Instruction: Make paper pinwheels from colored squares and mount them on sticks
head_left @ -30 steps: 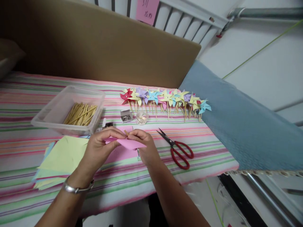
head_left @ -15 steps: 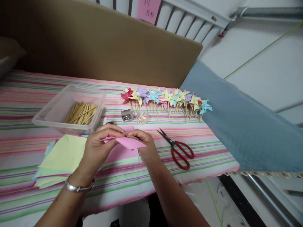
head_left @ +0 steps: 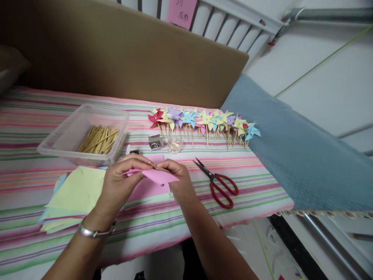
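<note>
Between both hands is a folded pink paper pinwheel, held above the table. My left hand is closed on its left side, thumb below and fingers above. My right hand pinches its right side, with the fingertips close to the left ones. The end of a small wooden stick shows at the fingertips; most of it is hidden. Beneath the hands lies a flat pink paper sheet. To the left is a stack of coloured paper squares, a yellow one on top.
Red-handled scissors lie to the right, blades partly apart. Behind stand a clear plastic bin of wooden sticks, a small box of pins and a round clear container. Several finished pinwheels line the back, before a cardboard panel.
Both hands keep their grip on the pink pinwheel almost unmoved. The whole view has shifted very slightly.
</note>
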Available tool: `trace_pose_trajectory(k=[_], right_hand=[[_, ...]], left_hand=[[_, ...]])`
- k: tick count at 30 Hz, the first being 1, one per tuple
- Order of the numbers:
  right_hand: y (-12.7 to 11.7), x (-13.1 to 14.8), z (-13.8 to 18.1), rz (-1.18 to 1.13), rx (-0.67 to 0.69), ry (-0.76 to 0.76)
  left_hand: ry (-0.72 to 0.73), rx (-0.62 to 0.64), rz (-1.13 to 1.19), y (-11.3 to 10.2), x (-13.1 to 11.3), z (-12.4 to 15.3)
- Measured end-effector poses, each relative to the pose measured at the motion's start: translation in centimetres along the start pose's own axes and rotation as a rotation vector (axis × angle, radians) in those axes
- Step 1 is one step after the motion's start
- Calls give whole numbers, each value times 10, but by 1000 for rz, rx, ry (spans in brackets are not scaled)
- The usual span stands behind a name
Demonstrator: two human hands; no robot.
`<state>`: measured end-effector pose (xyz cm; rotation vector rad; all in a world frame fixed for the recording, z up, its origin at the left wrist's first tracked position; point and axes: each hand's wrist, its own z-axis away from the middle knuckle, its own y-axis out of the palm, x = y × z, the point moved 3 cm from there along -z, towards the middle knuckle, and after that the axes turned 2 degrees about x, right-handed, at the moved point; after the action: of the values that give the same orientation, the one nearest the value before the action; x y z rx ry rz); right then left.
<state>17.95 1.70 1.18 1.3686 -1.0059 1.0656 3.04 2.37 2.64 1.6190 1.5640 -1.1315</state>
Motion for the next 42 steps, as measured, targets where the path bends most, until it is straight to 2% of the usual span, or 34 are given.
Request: trace_pose_trajectory(k=[8, 17, 25, 42], right_hand=[[0, 1, 1, 34, 11, -11], [-5, -3, 0, 193, -12, -141], [-2, -3, 0, 224, -12, -153], [-2, -5, 0, 267, 8, -165]], left_hand=[[-44, -14, 14, 0, 0, 0], [-93, -57, 153, 1, 8, 2], [-141, -111, 135, 1, 10, 2], [-140, -146, 136, 1, 10, 2]])
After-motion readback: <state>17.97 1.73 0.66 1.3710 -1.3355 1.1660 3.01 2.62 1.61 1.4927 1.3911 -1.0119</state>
